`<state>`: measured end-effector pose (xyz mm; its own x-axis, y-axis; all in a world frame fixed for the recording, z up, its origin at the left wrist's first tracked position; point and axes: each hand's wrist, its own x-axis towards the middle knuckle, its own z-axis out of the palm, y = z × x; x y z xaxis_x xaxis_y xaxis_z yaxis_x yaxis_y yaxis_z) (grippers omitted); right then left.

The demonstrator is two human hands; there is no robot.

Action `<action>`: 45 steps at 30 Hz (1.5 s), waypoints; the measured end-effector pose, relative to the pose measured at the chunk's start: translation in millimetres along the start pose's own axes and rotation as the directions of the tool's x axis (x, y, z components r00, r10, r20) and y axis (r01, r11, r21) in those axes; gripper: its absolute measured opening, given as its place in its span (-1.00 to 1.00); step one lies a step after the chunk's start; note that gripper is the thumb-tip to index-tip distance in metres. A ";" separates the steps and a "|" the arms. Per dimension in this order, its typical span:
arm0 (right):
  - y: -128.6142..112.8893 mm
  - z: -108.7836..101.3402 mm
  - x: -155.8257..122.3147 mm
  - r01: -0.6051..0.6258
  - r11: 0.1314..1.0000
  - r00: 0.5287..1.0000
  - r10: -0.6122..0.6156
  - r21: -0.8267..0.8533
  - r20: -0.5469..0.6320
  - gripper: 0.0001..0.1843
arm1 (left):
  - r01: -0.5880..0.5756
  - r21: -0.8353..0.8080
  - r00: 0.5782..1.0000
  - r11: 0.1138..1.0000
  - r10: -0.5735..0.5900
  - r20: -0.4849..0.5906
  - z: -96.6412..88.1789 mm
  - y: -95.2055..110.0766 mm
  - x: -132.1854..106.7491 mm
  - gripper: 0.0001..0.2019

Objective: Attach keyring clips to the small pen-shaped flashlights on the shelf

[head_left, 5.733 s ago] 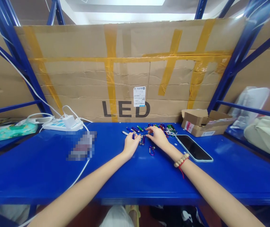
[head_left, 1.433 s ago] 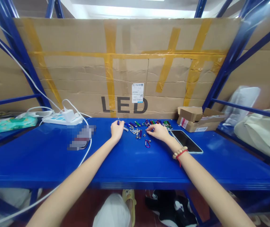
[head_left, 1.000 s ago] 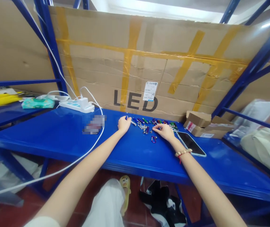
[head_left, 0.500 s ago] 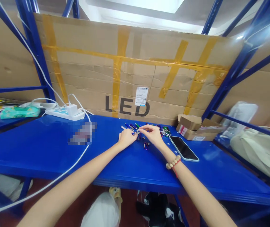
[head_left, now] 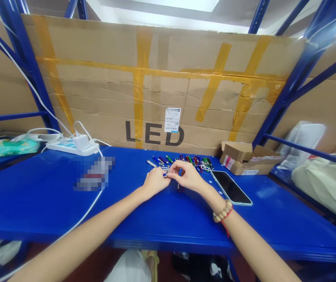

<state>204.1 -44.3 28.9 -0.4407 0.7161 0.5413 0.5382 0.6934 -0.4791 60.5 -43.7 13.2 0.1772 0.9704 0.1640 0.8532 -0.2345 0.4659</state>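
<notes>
My left hand (head_left: 156,181) is closed, with a small blue metal tube (head_left: 164,175) showing at its fingertips. Thumb and forefinger of my right hand (head_left: 187,176) pinch together right beside the tube's end; what they hold is too small to make out. Behind the hands lies a spread of small coloured metal tubes (head_left: 189,158) in blue, green, red and purple, several with clips. A silver one (head_left: 151,163) lies at the left of the spread. Partly behind my right hand, a purple carabiner clip (head_left: 180,189) rests on the blue table (head_left: 168,223).
A phone (head_left: 231,188) lies right of my right hand, near an open small cardboard box (head_left: 248,158). At the left are a white power strip (head_left: 72,147), its cable (head_left: 85,213) and a green soft pack (head_left: 11,148). A large cardboard sheet (head_left: 103,98) stands behind.
My hands have come closer together, and my right fingertips have moved down and left to the blue tube. The camera view has shifted slightly, showing more of the coloured tubes.
</notes>
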 end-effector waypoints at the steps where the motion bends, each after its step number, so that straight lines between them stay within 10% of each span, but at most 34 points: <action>1: -0.7 -3.3 -1.5 0.043 0.996 0.999 -0.040 -0.074 0.033 -0.80 | -0.029 0.014 0.999 0.999 0.029 0.019 0.1 0.3 -0.7 -0.72; 10: -9.5 -2.4 -9.4 0.271 0.887 0.952 -0.188 -0.375 0.243 -0.69 | -0.130 0.142 0.990 0.981 0.119 0.081 -3.7 0.5 -5.2 -0.76; 19: -17.9 0.4 -7.0 -0.085 0.971 0.942 0.152 -0.224 0.301 -0.61 | -0.173 0.199 0.983 0.965 0.155 0.100 -1.8 0.6 -7.8 -0.72; 31: 0.3 15.7 -5.2 -0.201 0.979 0.941 0.187 0.021 0.282 -0.58 | -0.043 0.157 0.997 0.987 0.033 0.069 -0.2 -2.1 -1.3 -0.74; 37: -0.3 3.6 -2.7 -0.283 0.944 0.917 0.214 0.171 0.337 -0.54 | -0.017 -0.064 1.000 0.998 0.018 0.014 1.3 -2.2 -1.1 -0.78; 40: 5.8 -13.7 -0.9 -0.288 0.944 0.949 0.259 0.161 0.179 -0.50 | 0.011 -0.281 0.997 0.960 -0.033 -0.073 4.3 -4.3 5.1 -0.79; 45: 29.7 -35.1 -3.8 -0.406 0.832 0.908 0.412 -0.377 -0.068 -0.52 | 0.057 -0.653 0.978 0.755 -0.175 -0.117 6.1 -9.7 14.7 -0.72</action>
<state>246.9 -29.3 36.9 -0.1292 0.9310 0.3414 0.8980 0.2559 -0.3580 57.8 -26.8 5.7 -0.0335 0.9831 0.1802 0.3339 -0.1589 0.9291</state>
